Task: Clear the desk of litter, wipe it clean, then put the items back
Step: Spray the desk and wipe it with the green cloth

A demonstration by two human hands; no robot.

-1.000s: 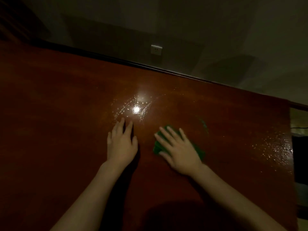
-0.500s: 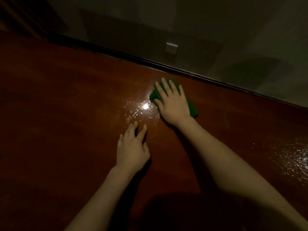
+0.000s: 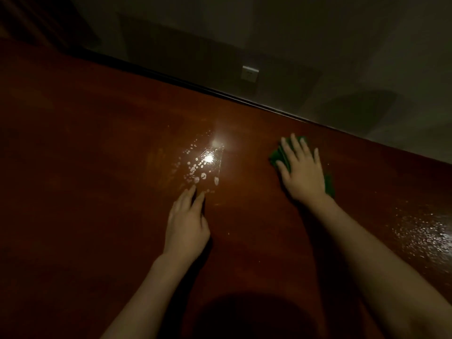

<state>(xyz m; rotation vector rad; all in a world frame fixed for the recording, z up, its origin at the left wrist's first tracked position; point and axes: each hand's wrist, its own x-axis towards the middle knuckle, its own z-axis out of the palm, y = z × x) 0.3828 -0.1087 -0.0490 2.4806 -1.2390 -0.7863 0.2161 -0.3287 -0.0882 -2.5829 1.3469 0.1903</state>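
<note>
Toward the far right of the desk [image 3: 85,167], close to its back edge, the right hand [image 3: 303,172] lay flat on a folded green cloth [image 3: 278,156], fingers [image 3: 297,145] straight and spread, palm down. No curl or pinch was visible; the cloth was pressed to the wood rather than gripped. Green showed past the fingertips on the far left side and again at the near right of the wrist, so the hand covered most of the cloth. Spread fingers likely served to load the whole pad evenly against the surface for wiping.

Left hand [image 3: 187,223] rested flat on bare wood nearer the person, fingers extended and close together, holding nothing. Its tips sat just beside the near edge of a patch of water droplets [image 3: 198,170] that glinted under a lamp reflection. Judgement: this hand acted as a brace, taking body weight while the other arm reached far.

Second wet area, fine droplets [image 3: 425,233], lay at the near right of the desk, well apart from the cloth. Both wet patches were not yet wiped, so the wiping step looked part done. No litter or desk items appeared in view; putting items back was still ahead.

Beyond the far edge a wall socket [image 3: 249,73] sat on the wall. Lighting was dim; the cloth's texture could not be made out.

Risk noted: the bracing fingertips near the droplets could smear them.
</note>
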